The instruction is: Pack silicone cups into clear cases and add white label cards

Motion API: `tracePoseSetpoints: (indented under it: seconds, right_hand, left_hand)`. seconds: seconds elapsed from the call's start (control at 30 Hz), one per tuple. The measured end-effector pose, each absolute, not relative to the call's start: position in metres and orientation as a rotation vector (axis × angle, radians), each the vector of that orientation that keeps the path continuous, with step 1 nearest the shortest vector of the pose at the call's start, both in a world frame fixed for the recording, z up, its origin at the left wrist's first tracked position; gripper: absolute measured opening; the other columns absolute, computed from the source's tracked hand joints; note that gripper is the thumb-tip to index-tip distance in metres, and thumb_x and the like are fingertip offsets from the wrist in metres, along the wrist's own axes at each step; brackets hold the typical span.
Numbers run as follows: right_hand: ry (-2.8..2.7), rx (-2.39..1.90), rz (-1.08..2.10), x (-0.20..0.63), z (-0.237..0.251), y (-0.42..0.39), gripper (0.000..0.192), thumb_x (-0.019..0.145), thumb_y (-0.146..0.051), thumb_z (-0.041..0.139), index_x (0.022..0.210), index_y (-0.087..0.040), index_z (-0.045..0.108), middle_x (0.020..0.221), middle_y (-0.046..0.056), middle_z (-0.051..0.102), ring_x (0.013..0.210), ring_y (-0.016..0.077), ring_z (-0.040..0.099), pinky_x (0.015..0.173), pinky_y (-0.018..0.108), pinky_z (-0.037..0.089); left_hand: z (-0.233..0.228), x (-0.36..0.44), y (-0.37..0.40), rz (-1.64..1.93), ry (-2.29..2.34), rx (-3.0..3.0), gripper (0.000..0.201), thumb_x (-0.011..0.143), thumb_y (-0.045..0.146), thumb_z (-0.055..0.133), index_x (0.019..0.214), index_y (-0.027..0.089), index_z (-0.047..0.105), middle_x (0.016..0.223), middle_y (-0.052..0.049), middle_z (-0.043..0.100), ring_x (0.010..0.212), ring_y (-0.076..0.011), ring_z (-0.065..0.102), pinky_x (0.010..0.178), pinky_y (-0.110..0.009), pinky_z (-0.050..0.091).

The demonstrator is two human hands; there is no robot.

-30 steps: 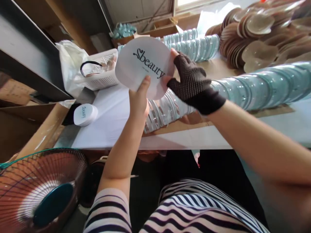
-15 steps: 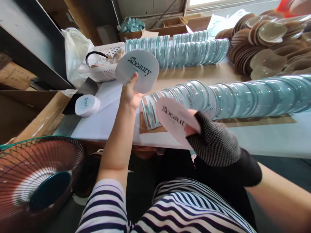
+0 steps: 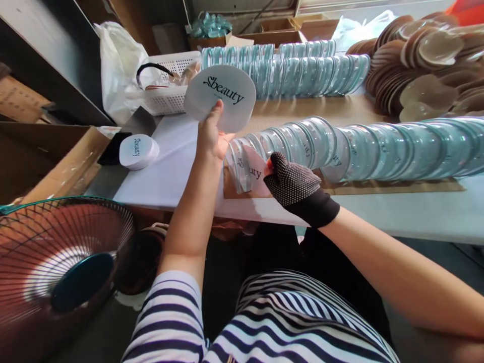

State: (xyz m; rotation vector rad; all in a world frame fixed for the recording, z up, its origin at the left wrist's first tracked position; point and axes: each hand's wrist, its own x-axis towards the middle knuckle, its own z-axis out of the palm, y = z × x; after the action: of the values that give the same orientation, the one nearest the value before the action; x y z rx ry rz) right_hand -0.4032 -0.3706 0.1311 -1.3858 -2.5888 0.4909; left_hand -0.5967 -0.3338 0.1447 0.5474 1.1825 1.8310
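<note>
My bare left hand (image 3: pixel 212 136) grips white rounded cards (image 3: pixel 236 113), printed "beauty", with the thumb over the front face; how many are in the hold I cannot tell. In the black dotted fingerless glove, my right hand (image 3: pixel 294 185) pinches one printed card (image 3: pixel 255 174) by its right edge. This card stands among the left-end pieces of the front row of clear plastic cases (image 3: pixel 378 151), its left part seen through clear plastic. Further along, lettering shows through some of the cases. A short stack of the same cards (image 3: pixel 136 151) lies on the table at left.
Behind stands another row of clear cases (image 3: pixel 295 75), with a white perforated basket (image 3: pixel 164 103) to its left. Brown and beige rounded pieces (image 3: pixel 427 96) are heaped at back right. A fan (image 3: pixel 79 272) stands low at left, below an open cardboard box (image 3: pixel 81 156).
My right hand has moved left and away from me, bringing its card in among the clear cases at the row's left end. My left hand still holds its cards.
</note>
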Motion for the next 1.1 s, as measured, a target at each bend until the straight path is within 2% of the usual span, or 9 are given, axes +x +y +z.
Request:
tracePoseSetpoints:
  seconds: [0.23,0.4,0.5,0.63,0.73,0.83,0.93,1.03,1.1]
  right_hand:
    - [-2.69,-1.266,0.417,-0.42,0.126,-0.362,0.031,0.095,-0.029,0.039,0.106,-0.016,0.064,0.091,0.014,0.072,0.085,0.0259,0.068,0.07,0.032,0.046]
    - [-2.884,-1.15,0.438,-0.423,0.124,-0.372,0.029,0.092,-0.017,0.041,0.098,-0.015,0.069,0.092,0.018,0.072,0.096,0.0314,0.069,0.082,0.043,0.049]
    - [-2.652,-1.224,0.986,-0.418,0.123,-0.369,0.022,0.091,-0.024,0.048,0.099,-0.016,0.067,0.095,0.015,0.074,0.088,0.0269,0.07,0.079,0.039,0.053]
    - [-2.164,-1.011,1.817,-0.408,0.125,-0.368,0.029,0.094,-0.037,0.046,0.111,-0.017,0.058,0.093,0.01,0.075,0.061,0.0155,0.066,0.057,0.026,0.053]
    - [-1.722,-0.958,2.139,-0.41,0.125,-0.37,0.039,0.093,-0.053,0.048,0.101,-0.016,0.058,0.09,0.011,0.074,0.053,0.0126,0.06,0.049,0.022,0.049]
    - [-1.656,-1.064,2.136,-0.42,0.126,-0.364,0.049,0.092,-0.062,0.043,0.087,-0.016,0.057,0.07,0.008,0.07,0.047,0.0117,0.055,0.044,0.021,0.045]
    - [-1.887,-1.196,1.931,-0.432,0.128,-0.346,0.045,0.095,-0.056,0.042,0.079,-0.017,0.057,0.057,0.005,0.062,0.046,0.0135,0.055,0.044,0.023,0.045]
    - [-2.167,-1.311,1.608,-0.442,0.125,-0.322,0.03,0.088,-0.042,0.061,0.071,-0.017,0.059,0.052,0.004,0.056,0.055,0.0191,0.06,0.05,0.027,0.047]
    - [-2.143,-1.273,1.693,-0.447,0.119,-0.31,0.022,0.078,-0.031,0.073,0.068,-0.017,0.06,0.05,0.003,0.053,0.061,0.0225,0.063,0.053,0.029,0.048]
  left_hand:
    - [0.148,-0.602,-0.335,1.747,1.216,0.546,0.053,0.096,0.037,0.048,0.146,0.032,0.033,0.153,0.002,0.044,0.137,-0.024,0.044,0.117,-0.065,0.022]
    - [0.139,-0.615,-0.334,1.667,1.288,0.581,0.05,0.094,0.047,0.044,0.143,0.044,0.035,0.148,0.008,0.049,0.144,-0.0227,0.035,0.12,-0.064,0.013]
    - [0.13,-0.624,-0.331,1.698,1.298,0.619,0.05,0.09,0.054,0.047,0.139,0.045,0.041,0.144,0.008,0.053,0.148,-0.0231,0.026,0.119,-0.065,0.007]
    - [0.125,-0.628,-0.33,1.697,1.303,0.639,0.052,0.087,0.057,0.051,0.137,0.044,0.046,0.143,0.006,0.054,0.15,-0.026,0.02,0.118,-0.069,0.003]
    - [0.127,-0.627,-0.331,1.654,1.335,0.654,0.049,0.087,0.056,0.051,0.135,0.045,0.047,0.14,0.009,0.056,0.15,-0.0264,0.018,0.117,-0.07,0.001]
    - [0.129,-0.626,-0.332,1.654,1.343,0.661,0.047,0.089,0.054,0.048,0.135,0.045,0.046,0.14,0.01,0.056,0.149,-0.0258,0.02,0.117,-0.07,0.001]
    - [0.128,-0.627,-0.333,1.678,1.341,0.655,0.049,0.089,0.055,0.047,0.136,0.041,0.046,0.14,0.007,0.056,0.149,-0.0264,0.022,0.118,-0.069,0.003]
    - [0.127,-0.63,-0.335,1.679,1.353,0.647,0.048,0.09,0.056,0.044,0.135,0.04,0.047,0.14,0.006,0.057,0.148,-0.0258,0.022,0.12,-0.067,0.002]
    - [0.128,-0.633,-0.336,1.657,1.37,0.643,0.047,0.092,0.058,0.042,0.135,0.04,0.046,0.138,0.007,0.058,0.149,-0.0248,0.021,0.12,-0.065,-0.001]
